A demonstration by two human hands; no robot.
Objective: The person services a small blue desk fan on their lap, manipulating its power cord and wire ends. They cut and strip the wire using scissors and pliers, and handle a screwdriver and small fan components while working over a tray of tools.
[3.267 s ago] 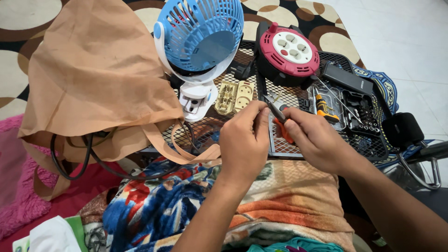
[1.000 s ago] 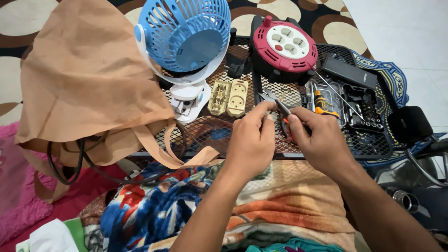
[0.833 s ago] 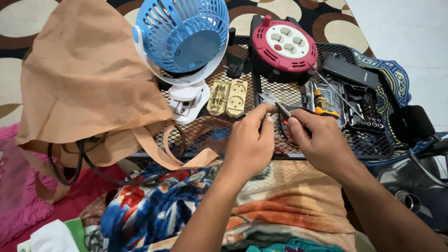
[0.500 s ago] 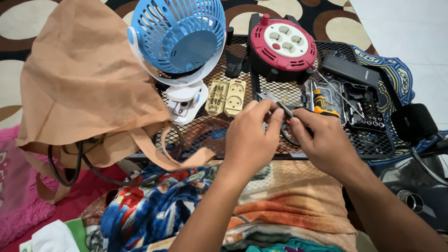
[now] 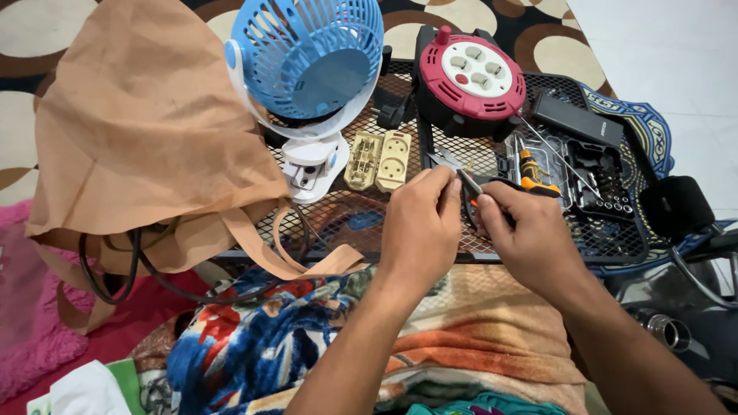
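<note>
We have both hands over the black mesh counter [image 5: 346, 223], just in front of the red round cable reel [image 5: 470, 77], which we take as our landmark. Our right hand [image 5: 530, 238] is closed around the handles of a pair of pliers [image 5: 465, 180], whose metal nose points up toward the reel. Our left hand [image 5: 419, 227] is curled, its fingertips [image 5: 444, 178] pinched together right at the pliers' nose; whatever small piece they pinch is too small to tell. The two hands are touching or nearly so at the tool.

To the left of the reel stands a blue clip-on fan [image 5: 307, 58] on its white clamp, and between the fan's clamp and our hands lie two cream socket parts [image 5: 378, 160], side by side. To the right of the reel sits an open black tool case [image 5: 592, 173] with a orange-handled screwdriver [image 5: 530, 173] at its near edge. Far left of the reel, past the fan, a tan cloth bag [image 5: 146, 138] droops over the counter's edge, with a black cable [image 5: 131, 269] looping beneath it.
</note>
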